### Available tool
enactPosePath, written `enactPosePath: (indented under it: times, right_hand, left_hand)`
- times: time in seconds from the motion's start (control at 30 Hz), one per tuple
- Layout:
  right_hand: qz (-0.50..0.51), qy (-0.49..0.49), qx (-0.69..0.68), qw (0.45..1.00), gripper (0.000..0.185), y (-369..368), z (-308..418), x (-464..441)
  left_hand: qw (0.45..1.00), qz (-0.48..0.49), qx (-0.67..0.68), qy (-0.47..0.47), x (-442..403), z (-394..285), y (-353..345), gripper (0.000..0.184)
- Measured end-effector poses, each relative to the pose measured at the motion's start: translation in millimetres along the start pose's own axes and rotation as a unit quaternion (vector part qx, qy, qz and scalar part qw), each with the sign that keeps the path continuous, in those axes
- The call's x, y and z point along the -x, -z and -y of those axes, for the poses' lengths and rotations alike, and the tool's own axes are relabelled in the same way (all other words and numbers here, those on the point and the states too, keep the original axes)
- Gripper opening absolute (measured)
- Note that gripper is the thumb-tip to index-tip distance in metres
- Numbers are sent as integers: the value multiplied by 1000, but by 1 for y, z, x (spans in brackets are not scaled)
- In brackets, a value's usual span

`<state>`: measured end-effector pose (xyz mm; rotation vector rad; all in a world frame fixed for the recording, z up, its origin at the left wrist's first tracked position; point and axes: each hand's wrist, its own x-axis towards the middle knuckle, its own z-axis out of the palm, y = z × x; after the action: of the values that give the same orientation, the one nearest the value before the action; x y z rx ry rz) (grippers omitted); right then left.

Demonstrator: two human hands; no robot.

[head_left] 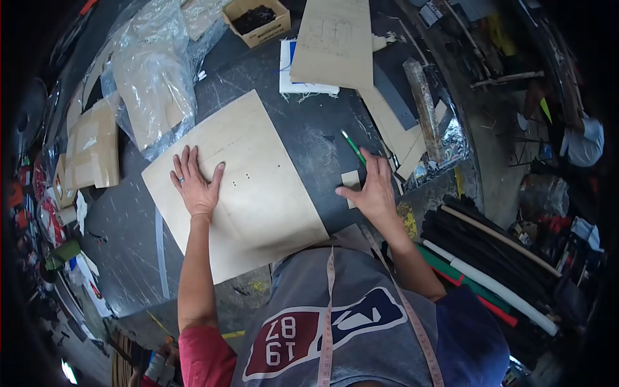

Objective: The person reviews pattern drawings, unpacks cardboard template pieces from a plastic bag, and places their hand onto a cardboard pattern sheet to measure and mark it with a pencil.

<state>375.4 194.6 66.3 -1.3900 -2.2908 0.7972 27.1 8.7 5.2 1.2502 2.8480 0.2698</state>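
My left hand lies flat on a large tan sheet of card, fingers spread and a ring on one of them. Several small dark holes or marks dot the sheet to the right of that hand. My right hand is over the dark table, its thumb well apart from its fingers. A green pencil lies by its fingertips; its lower end is partly hidden there, and contact is hard to make out. Beside the thumb rests a small beige card piece, partly covered by the hand.
Plastic-wrapped sheets and a taped cardboard package lie at the left. A cardboard box holds dark bits at the back. A marked tan board overlaps a white pad. Rolls of material lie at right.
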Motion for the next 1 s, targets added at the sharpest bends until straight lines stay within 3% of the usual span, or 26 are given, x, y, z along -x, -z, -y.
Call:
enactPosePath:
  times: [0.1,0.23,0.33,0.37,0.5,0.6,0.63,0.77,0.83,1.0]
  right_hand:
    - [-30,14,44,998,64,2,-10,17]
    - [43,-40,36,998,61,9,-29,35]
    - [78,-186,-36,979,56,9,-23,32]
    - [74,-187,-38,979,56,7,-27,36]
    - [-10,-219,-58,974,52,-7,-45,38]
    - [-186,-92,127,970,51,-5,-41,36]
    - [-195,-97,131,967,51,-4,-39,37]
    - [-155,-112,90,977,54,-9,-2,27]
    - [-34,-161,55,985,56,-18,13,28]
    - [-30,-175,49,983,52,-38,14,31]
  left_hand:
    - [1000,-7,7,-3,-6,-4,0,81]
    - [1000,-5,5,-2,-2,-1,2,79]
    - [1000,-1,9,0,-1,-2,2,78]
    - [1000,-1,15,-2,0,-1,2,78]
    - [1000,-7,30,-4,0,2,3,79]
    - [999,-9,35,-20,1,4,2,79]
    - [999,-7,36,-20,2,4,2,80]
    - [999,-9,45,-22,1,5,2,79]
    - [999,-13,42,-26,2,6,1,79]
    - [999,-13,39,-28,3,7,2,78]
